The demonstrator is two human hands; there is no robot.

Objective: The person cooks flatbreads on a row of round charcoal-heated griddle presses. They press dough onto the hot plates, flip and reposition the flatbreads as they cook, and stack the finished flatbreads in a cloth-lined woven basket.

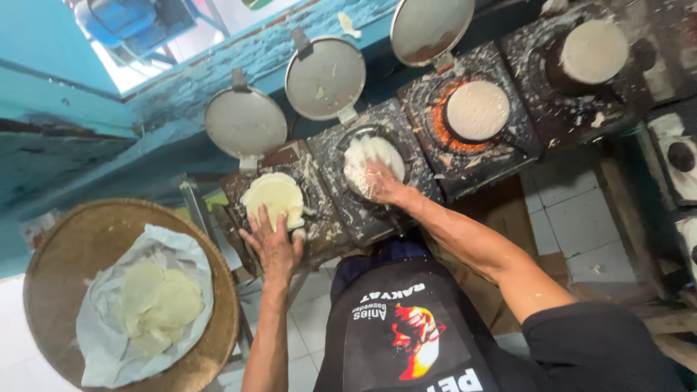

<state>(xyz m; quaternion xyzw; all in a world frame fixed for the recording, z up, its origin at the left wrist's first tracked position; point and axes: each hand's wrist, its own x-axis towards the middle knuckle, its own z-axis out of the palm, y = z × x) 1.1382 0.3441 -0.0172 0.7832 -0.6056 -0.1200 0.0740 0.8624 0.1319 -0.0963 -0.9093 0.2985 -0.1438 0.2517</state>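
Note:
My left hand [273,245] lies flat, fingers spread, on the near edge of a pale round flatbread [274,196] on the leftmost round griddle press [319,232]. My right hand [380,182] presses into white dough [370,157] on the second press [367,218], fingers curled on the dough. Both presses have their round lids [245,123] swung up and open. A third press holds a white disc [477,110] ringed by an orange glow. A fourth press carries another pale disc [594,51].
A round woven tray [65,254] at the lower left holds a white sheet with stacked flatbreads [156,301]. A turquoise wall [87,138] runs behind the presses. White floor tiles [573,218] lie at right, with more dark burners [679,156] at the far right edge.

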